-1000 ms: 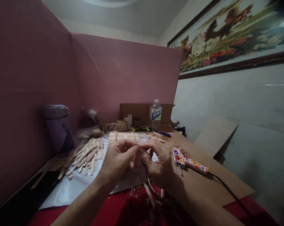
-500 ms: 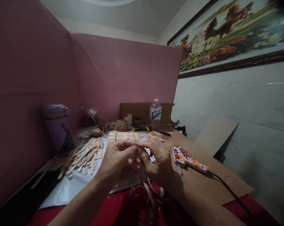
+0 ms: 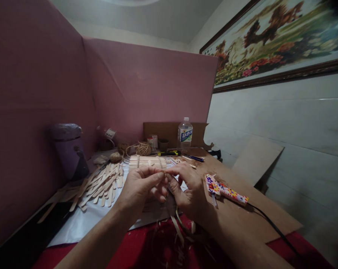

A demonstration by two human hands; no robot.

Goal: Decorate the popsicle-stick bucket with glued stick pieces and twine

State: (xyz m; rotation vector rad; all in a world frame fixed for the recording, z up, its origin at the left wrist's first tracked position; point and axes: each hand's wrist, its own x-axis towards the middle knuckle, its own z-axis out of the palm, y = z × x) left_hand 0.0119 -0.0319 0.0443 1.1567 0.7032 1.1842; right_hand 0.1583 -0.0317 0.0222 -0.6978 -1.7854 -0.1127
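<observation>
My left hand [image 3: 139, 188] and my right hand [image 3: 187, 188] meet in front of me over the table's near edge, fingertips pinched together on a thin pale strip [image 3: 176, 228] that hangs down between them. More curled strips and shavings [image 3: 169, 243] lie below on the red cloth [image 3: 129, 250]. A pile of wooden craft sticks [image 3: 101, 185] lies to the left of my left hand. A flat panel of joined sticks [image 3: 146, 161] sits just beyond my fingers. A flower-patterned glue gun [image 3: 225, 191] rests right of my right hand.
Pink boards [image 3: 143, 86] wall the table's left and back. A purple container [image 3: 69, 149] stands at left. Twine ball [image 3: 143, 148], water bottle [image 3: 185, 135], yellow cutter [image 3: 169, 153] and pen [image 3: 196, 158] lie at the back. A black cord [image 3: 272, 228] runs from the glue gun to the right.
Both hands stayed together, with the fingers shifting slightly on the strip. The view barely moved.
</observation>
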